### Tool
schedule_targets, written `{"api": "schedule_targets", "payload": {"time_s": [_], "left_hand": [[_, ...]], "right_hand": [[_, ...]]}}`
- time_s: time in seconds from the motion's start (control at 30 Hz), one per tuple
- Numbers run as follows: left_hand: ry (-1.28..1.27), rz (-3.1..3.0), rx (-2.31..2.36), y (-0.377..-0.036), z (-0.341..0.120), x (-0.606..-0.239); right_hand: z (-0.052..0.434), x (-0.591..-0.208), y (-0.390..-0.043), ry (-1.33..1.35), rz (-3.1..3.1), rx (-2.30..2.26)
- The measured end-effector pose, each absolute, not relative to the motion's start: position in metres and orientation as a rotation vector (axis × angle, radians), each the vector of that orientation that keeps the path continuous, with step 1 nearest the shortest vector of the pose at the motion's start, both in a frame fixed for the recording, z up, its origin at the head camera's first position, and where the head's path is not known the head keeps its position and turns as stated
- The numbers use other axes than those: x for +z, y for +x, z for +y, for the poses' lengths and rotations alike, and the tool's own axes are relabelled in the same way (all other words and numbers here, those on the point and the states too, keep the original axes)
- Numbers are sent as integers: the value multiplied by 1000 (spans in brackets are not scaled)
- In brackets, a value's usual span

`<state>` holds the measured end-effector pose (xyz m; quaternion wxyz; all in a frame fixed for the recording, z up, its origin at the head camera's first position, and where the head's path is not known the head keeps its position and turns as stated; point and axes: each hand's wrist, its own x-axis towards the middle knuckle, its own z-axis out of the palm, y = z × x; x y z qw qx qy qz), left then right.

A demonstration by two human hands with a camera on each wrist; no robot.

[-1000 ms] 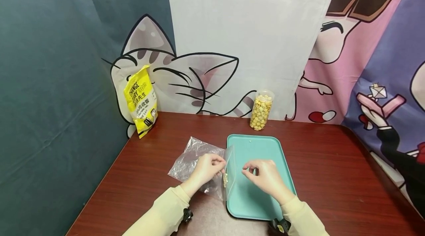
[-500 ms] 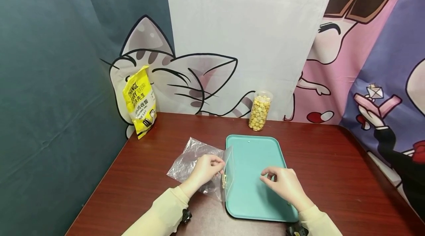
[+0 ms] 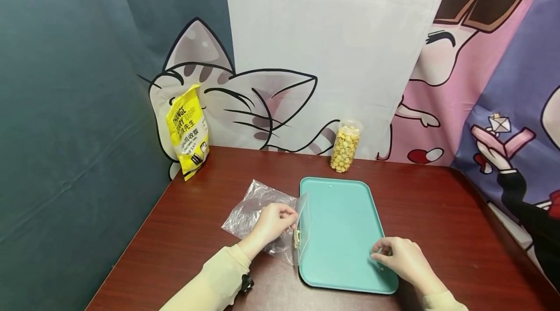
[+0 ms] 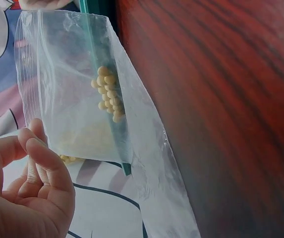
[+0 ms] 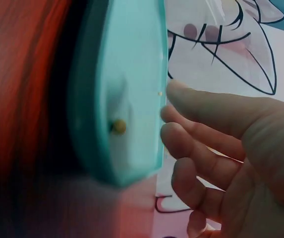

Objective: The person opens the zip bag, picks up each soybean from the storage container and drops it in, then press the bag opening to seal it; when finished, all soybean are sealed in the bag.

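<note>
Two hands work at a teal tray (image 3: 341, 214) that lies flat on the dark red counter (image 3: 437, 214). The left hand (image 3: 272, 223) sits just off the tray's left edge, its fingers (image 4: 42, 163) curled and pinching the mouth of a clear plastic bag (image 3: 258, 209). The bag stands partly upright against that left edge, with its crumpled rest spread on the counter away from the tray. A small cluster of yellow beads (image 4: 108, 94) sits inside the bag, close to the tray's left rim.

The right hand (image 3: 404, 260) is at the tray's near right corner, its fingers (image 5: 201, 158) loosely bent and, as far as the blurred wrist view shows, holding nothing; they seem to touch the tray's rim there. One single yellow bead (image 5: 118, 126) lies on the tray near that corner, just beside the fingertips.

Beyond the tray's far edge, a clear jar (image 3: 345, 146) filled with the same yellow beads stands upright at the back of the counter. Well to the far left of the tray, a yellow pouch (image 3: 188, 131) leans against the printed cloth backdrop (image 3: 306, 34).
</note>
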<state>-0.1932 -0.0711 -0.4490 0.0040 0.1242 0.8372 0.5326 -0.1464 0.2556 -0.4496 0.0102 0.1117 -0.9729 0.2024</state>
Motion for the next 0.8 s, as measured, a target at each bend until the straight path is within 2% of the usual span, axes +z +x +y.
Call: {"api": "schedule_targets", "payload": {"time_s": [0.37,0.8], "left_hand": [[405,2628,1666,-194,-70,-451],[408,2643,1652,-193,-69,-449]], "right_hand": [[273,-458,-132,276,-3149,554],[272,-466,-131,342,-3094,485]]}}
